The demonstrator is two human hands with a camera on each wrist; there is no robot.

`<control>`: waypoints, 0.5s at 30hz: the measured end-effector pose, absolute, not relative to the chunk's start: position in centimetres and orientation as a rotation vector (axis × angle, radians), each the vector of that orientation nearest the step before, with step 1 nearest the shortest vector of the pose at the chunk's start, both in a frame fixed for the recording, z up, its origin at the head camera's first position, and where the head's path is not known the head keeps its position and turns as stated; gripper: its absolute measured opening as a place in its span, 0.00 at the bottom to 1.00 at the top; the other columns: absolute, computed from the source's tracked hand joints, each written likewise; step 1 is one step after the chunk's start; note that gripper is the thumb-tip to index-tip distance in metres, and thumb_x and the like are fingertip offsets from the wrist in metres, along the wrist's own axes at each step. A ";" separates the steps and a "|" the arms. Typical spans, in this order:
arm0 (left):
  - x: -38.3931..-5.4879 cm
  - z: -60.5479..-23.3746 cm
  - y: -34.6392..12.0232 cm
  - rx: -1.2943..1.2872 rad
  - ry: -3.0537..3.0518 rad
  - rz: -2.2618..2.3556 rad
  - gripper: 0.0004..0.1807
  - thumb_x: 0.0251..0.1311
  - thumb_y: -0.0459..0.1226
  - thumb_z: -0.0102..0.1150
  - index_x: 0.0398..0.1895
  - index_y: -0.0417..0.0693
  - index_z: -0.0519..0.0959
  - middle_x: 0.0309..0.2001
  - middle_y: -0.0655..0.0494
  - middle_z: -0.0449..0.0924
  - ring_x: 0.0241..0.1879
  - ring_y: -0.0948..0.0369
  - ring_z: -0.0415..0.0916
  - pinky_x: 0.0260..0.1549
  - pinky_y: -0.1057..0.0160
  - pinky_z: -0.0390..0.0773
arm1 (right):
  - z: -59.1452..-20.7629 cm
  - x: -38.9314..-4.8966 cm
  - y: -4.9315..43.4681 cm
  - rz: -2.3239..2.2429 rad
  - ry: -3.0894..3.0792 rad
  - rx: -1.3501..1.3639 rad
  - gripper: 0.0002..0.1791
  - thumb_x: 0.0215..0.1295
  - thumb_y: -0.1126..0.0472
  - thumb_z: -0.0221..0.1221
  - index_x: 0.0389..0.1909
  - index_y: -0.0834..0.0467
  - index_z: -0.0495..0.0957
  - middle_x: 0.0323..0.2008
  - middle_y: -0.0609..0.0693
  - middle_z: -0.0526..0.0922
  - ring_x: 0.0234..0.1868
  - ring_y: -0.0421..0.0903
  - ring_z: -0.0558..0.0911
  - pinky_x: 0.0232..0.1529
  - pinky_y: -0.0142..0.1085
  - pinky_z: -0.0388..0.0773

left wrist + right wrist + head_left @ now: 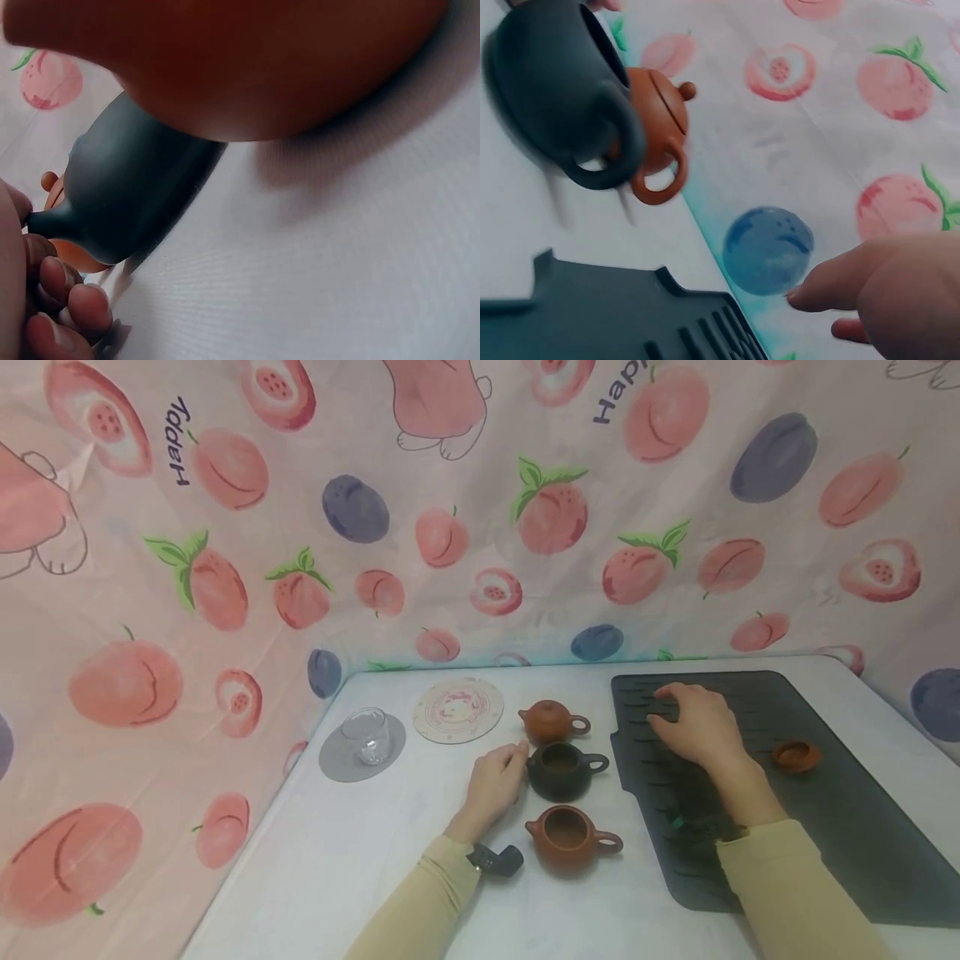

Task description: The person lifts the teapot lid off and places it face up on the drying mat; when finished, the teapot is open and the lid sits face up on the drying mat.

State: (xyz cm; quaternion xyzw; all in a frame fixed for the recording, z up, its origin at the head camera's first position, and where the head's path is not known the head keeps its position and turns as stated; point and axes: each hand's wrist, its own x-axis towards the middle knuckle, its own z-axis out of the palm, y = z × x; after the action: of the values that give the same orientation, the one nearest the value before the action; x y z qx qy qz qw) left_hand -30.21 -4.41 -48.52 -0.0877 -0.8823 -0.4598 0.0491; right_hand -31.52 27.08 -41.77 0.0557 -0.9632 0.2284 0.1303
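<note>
In the head view, three small teapots stand in a column at the table's middle. The middle one, a black teapot [561, 772], shows an uncovered mouth. My left hand [495, 783] pinches its spout between thumb and forefinger, the other fingers curled below, as the left wrist view shows. Nearer me is a reddish-brown teapot [567, 839], also lidless. Behind the black one sits an orange-brown teapot [547, 722] with its lid on. Over the dark tea tray [847, 852] hovers my right hand [697, 722], holding nothing, thumb and fingers apart.
On the tray's right part lies a small brown lid or cup [796, 757]. Something dark with a green glint [677, 820] lies partly hidden by my right forearm. At left, a clear glass [367, 737] stands on a grey coaster [330, 758], near a round patterned mat [458, 710].
</note>
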 end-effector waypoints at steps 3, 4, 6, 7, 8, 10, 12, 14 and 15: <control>-30.3 -48.5 -4.5 -0.255 -2.668 -1.415 0.26 0.80 0.53 0.43 0.22 0.52 0.73 0.14 0.59 0.72 0.13 0.60 0.72 0.18 0.62 0.67 | -41.7 -31.6 26.1 0.679 -2.761 0.200 0.22 0.67 0.57 0.63 0.59 0.64 0.77 0.59 0.71 0.76 0.62 0.77 0.68 0.56 0.74 0.62; -30.3 -48.5 -4.5 -0.245 -2.657 -1.424 0.26 0.80 0.52 0.43 0.21 0.52 0.73 0.14 0.59 0.72 0.12 0.59 0.72 0.17 0.62 0.67 | -41.7 -31.6 25.7 0.683 -2.750 0.217 0.22 0.67 0.58 0.62 0.58 0.63 0.77 0.59 0.70 0.77 0.62 0.76 0.69 0.57 0.73 0.62; -30.2 -48.4 -4.5 -0.224 -2.639 -1.434 0.26 0.79 0.51 0.44 0.21 0.51 0.73 0.14 0.59 0.72 0.12 0.59 0.72 0.17 0.62 0.66 | -41.6 -31.6 25.1 0.700 -2.732 0.255 0.21 0.67 0.59 0.63 0.58 0.62 0.78 0.59 0.69 0.78 0.62 0.75 0.70 0.58 0.71 0.63; -30.2 -48.4 -4.5 -0.210 -2.636 -1.436 0.26 0.79 0.51 0.45 0.20 0.51 0.73 0.13 0.59 0.72 0.12 0.59 0.72 0.17 0.62 0.66 | -41.6 -31.7 24.8 0.715 -2.726 0.278 0.20 0.67 0.59 0.63 0.58 0.62 0.79 0.59 0.68 0.79 0.62 0.73 0.71 0.59 0.70 0.64; -30.2 -48.4 -4.5 -0.198 -2.635 -1.439 0.26 0.79 0.52 0.44 0.20 0.51 0.73 0.13 0.59 0.72 0.12 0.59 0.71 0.17 0.62 0.66 | -41.5 -31.7 24.4 0.733 -2.720 0.302 0.20 0.68 0.59 0.63 0.58 0.62 0.79 0.58 0.68 0.79 0.62 0.72 0.71 0.60 0.69 0.64; -30.4 -48.5 -4.6 -0.187 -2.640 -1.449 0.27 0.79 0.52 0.44 0.20 0.51 0.73 0.12 0.59 0.72 0.12 0.59 0.71 0.17 0.62 0.66 | -41.3 -31.7 23.7 0.772 -2.717 0.349 0.20 0.69 0.59 0.62 0.59 0.62 0.79 0.59 0.67 0.79 0.63 0.70 0.72 0.62 0.66 0.64; -30.6 -48.5 -4.6 -0.196 -2.650 -1.453 0.27 0.79 0.52 0.44 0.21 0.51 0.73 0.12 0.59 0.71 0.13 0.59 0.71 0.18 0.62 0.65 | -41.1 -31.9 22.9 0.811 -2.711 0.395 0.20 0.70 0.59 0.62 0.60 0.62 0.79 0.60 0.65 0.79 0.65 0.68 0.72 0.64 0.65 0.64; -30.8 -48.3 -4.6 -0.217 -2.652 -1.459 0.26 0.79 0.52 0.44 0.21 0.50 0.73 0.12 0.58 0.71 0.13 0.58 0.71 0.18 0.62 0.65 | -40.8 -32.2 22.1 0.838 -2.707 0.438 0.21 0.71 0.58 0.62 0.61 0.61 0.78 0.61 0.64 0.79 0.66 0.66 0.72 0.65 0.64 0.63; -31.0 -48.2 -4.6 -0.226 -2.649 -1.463 0.26 0.79 0.52 0.44 0.21 0.50 0.73 0.12 0.57 0.71 0.14 0.58 0.71 0.18 0.62 0.66 | -40.7 -32.3 21.7 0.847 -2.704 0.461 0.21 0.71 0.58 0.62 0.61 0.60 0.78 0.61 0.63 0.79 0.66 0.65 0.72 0.66 0.63 0.63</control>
State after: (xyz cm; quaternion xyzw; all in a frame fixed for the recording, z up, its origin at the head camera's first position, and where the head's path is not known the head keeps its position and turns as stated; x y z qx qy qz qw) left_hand -30.99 -4.61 -48.24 -0.0743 -0.8717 -0.4814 0.0535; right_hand -32.33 21.74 -40.69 0.1590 -0.9333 0.2923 0.1352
